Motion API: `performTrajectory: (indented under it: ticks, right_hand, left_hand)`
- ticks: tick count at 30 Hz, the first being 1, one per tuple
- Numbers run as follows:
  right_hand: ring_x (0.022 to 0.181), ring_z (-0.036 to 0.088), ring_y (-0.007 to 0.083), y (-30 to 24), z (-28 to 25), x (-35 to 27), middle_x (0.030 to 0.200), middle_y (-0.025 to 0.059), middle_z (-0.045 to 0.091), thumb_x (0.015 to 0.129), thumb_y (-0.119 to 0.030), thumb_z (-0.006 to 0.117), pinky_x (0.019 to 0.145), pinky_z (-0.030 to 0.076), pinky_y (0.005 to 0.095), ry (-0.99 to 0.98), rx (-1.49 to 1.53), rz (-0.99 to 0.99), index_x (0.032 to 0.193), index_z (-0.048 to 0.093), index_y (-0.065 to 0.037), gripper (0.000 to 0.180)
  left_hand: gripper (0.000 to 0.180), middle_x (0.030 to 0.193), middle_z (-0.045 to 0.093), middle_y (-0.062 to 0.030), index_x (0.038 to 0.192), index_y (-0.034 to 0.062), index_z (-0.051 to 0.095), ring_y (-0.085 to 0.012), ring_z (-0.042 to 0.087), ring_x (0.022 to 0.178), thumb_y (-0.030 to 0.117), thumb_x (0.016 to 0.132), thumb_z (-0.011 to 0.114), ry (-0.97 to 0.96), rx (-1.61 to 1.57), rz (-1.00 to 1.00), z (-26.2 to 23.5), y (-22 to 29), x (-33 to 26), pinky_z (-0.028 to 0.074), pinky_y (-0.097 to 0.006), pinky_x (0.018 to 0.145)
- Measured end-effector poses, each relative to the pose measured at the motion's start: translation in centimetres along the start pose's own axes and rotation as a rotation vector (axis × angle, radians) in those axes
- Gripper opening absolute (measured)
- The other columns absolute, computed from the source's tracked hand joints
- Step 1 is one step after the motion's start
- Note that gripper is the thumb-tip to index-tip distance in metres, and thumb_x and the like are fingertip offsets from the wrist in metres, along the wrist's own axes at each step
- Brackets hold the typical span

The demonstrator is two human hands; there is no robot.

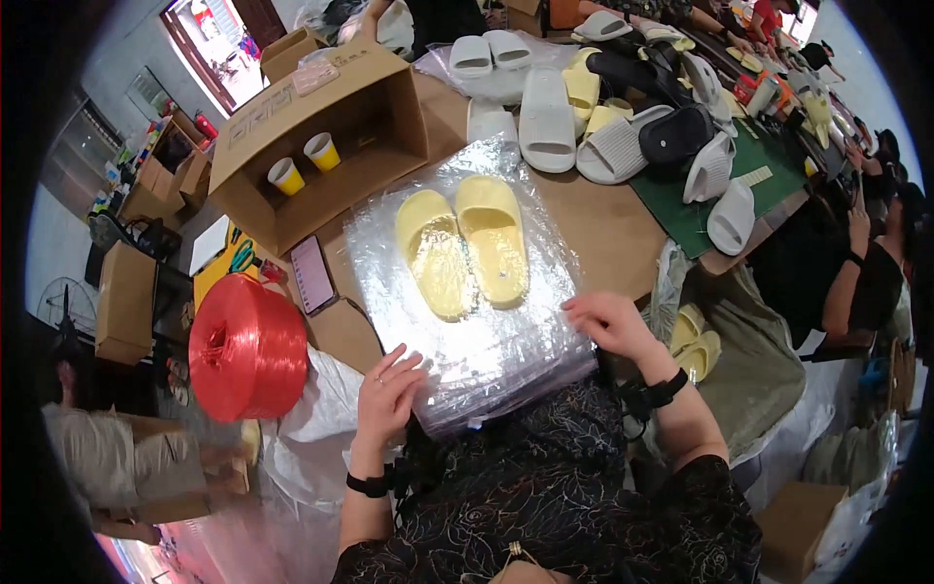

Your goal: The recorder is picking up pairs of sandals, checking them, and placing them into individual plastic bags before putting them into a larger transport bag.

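Brown-topped, the bench [623, 229] is crowded along its far right side, where white slippers [547, 122] are heaped with yellow and black ones, partly over a green mat [666, 219]. Nearer the middle, a pair of yellow slippers [498, 263] is set side by side, toes away from the person, at a stack of clear plastic [555, 292] (whether on it or under its top layer cannot be told through the glare). At the left edge of the plastic, the left hand [391, 387] is held open, its fingers spread and slightly bent. At the right edge, the right hand [611, 323] is placed with its fingers bent; whether the film is pinched cannot be told. To the left, two yellow-and-white cups [286, 177] are stood inside an open cardboard box [379, 83]; nearer, a phone [311, 274] is laid beside a red twine roll [248, 346].
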State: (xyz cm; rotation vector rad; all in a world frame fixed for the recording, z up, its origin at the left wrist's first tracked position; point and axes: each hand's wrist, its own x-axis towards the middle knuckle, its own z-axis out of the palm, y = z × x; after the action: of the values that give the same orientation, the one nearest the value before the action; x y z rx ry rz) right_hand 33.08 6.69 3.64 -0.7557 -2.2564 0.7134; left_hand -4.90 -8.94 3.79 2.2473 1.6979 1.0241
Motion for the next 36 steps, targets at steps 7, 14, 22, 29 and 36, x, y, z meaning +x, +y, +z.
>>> performTrajectory:
  ticks: [7,14,22,29,36]
  right_hand:
    - [0.057,0.059,0.0085,2.5,2.2,1.7,0.069,0.0054,0.065,0.098,-0.016,0.06,0.054,0.046,0.0271,0.289,0.335,0.44,0.097,0.069,0.002,0.02]
    - [0.054,0.06,0.0183,2.1,2.6,6.5,0.061,0.008,0.062,0.091,-0.023,0.067,0.055,0.047,0.0334,0.394,0.046,0.557,0.088,0.07,0.0,0.023]
    - [0.059,0.063,0.0321,3.3,3.8,6.3,0.063,0.0111,0.063,0.086,-0.024,0.068,0.058,0.049,0.0411,0.426,-0.175,0.594,0.082,0.07,-0.004,0.02]
    - [0.064,0.063,0.0317,1.5,3.1,6.8,0.066,0.0109,0.063,0.086,-0.023,0.068,0.063,0.051,0.0427,0.425,-0.269,0.591,0.086,0.07,-0.005,0.018]
    - [0.124,0.053,0.0346,-5.2,5.8,7.4,0.13,0.0132,0.059,0.082,-0.021,0.074,0.105,0.042,0.0449,0.294,-0.3,0.044,0.128,0.057,-0.006,0.052]
  left_hand:
    - [0.012,0.087,0.072,-0.0104,0.088,0.0024,0.07,-0.0249,0.069,0.085,0.01,0.092,0.061,0.091,-0.115,-0.283,0.7,0.1,1.8,0.053,-0.036,0.077]
    - [0.022,0.064,0.063,-0.0069,0.097,-0.0007,0.068,-0.0117,0.065,0.062,0.021,0.097,0.062,0.224,-0.388,-0.71,2.7,-1.2,5.7,0.048,-0.027,0.057]
    - [0.041,0.111,0.07,-0.016,0.13,0.0037,0.058,-0.0295,0.065,0.1,0.012,0.09,0.065,0.385,0.388,-0.244,2.8,-0.2,7.0,0.048,-0.044,0.094]
    - [0.057,0.156,0.036,-0.0191,0.146,0.0067,0.045,-0.0406,0.029,0.145,0.019,0.092,0.059,-0.048,0.268,-0.059,5.5,1.7,8.0,0.024,-0.053,0.118]
    - [0.058,0.16,0.03,-0.0174,0.149,0.0106,0.043,-0.0395,0.021,0.149,0.032,0.096,0.053,-0.134,0.238,-0.164,7.2,0.1,5.8,0.016,-0.058,0.119]
